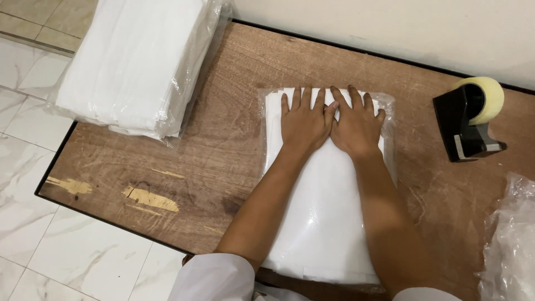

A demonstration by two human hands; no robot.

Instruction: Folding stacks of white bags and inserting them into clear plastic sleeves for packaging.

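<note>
A white folded item in a clear plastic bag [326, 217] lies on the wooden table [223, 139] in front of me. My left hand [304, 120] and my right hand [356, 122] rest flat on its far end, side by side, fingers spread and pointing away from me, thumbs touching. Both palms press down on the plastic; neither hand grips anything.
A stack of white packages in clear plastic [136, 61] overhangs the table's far left corner. A black tape dispenser with a roll of clear tape [471, 120] stands at the right. Crumpled clear plastic [510, 239] lies at the right edge. A wall runs behind; marble floor [33, 212] lies left.
</note>
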